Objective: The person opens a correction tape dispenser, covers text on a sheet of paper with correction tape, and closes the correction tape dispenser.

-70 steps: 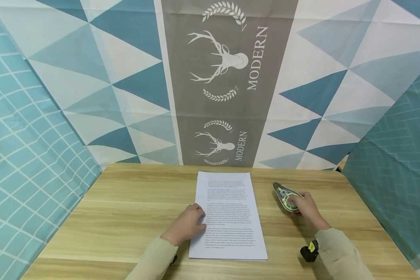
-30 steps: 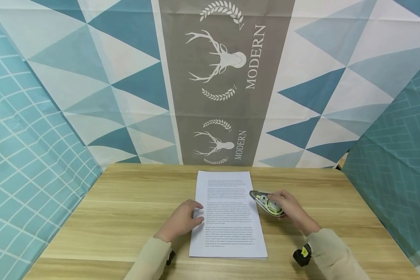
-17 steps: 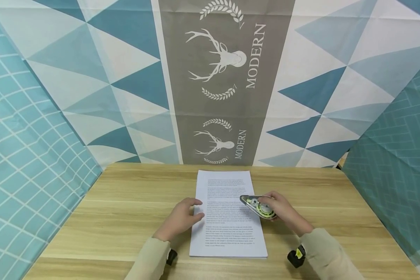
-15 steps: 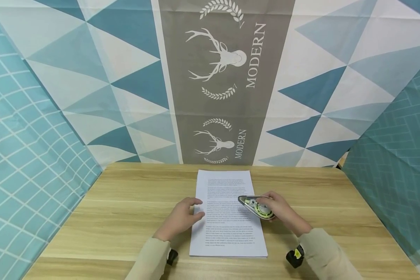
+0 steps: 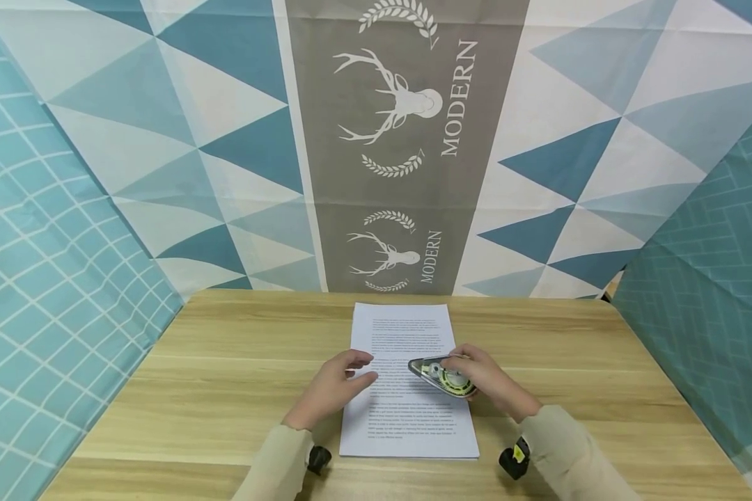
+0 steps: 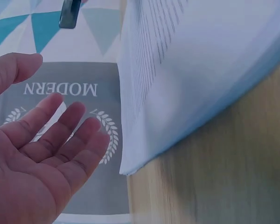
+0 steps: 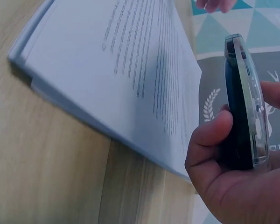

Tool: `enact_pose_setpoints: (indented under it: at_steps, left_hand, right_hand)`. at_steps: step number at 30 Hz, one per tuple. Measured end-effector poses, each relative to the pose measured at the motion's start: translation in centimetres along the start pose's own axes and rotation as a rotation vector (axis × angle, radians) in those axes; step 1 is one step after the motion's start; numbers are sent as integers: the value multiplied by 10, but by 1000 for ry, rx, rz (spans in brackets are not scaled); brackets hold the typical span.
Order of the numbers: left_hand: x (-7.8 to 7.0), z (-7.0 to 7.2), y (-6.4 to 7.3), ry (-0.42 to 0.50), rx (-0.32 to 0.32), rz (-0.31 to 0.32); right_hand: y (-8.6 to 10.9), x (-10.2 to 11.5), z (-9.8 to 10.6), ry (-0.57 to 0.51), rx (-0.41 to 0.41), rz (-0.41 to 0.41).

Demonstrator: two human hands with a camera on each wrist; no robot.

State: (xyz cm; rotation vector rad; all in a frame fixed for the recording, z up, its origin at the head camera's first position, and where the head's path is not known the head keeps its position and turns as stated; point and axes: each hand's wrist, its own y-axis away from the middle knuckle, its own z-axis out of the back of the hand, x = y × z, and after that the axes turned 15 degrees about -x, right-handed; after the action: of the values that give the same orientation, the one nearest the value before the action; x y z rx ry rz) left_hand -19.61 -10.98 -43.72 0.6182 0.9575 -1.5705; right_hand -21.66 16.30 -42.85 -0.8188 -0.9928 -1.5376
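My right hand point(image 5: 490, 379): fingers pinching the teardrop-shaped clear-and-dark plastic tape dispenser point(image 5: 435, 375) by its broad end, over the white printed paper stack point(image 5: 407, 424) | handling: probably light, stiff, slick; best gripped on flat sides | my left hand point(image 5: 329, 387): fingers relaxed, apart, holding nothing

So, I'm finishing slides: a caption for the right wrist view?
A right hand grips a tape dispenser near a stack of printed paper.

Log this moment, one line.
printed paper stack: on wood-grain table | left hand: empty, at stack's left side | right hand: grips correction tape over stack
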Motion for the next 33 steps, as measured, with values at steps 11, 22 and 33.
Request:
enact_pose_setpoints:
  at_steps: [11,22,33]
  left_hand:
    - [-13,-18,1,58,79,1]
    - [-17,-22,2,88,78,22]
    - [-18,-24,3,108,89,56]
  right_hand:
    - [0,5,-14,-6,39,30]
    - [2,9,-18,-8,90,64]
    - [2,15,-26,-9,106,70]
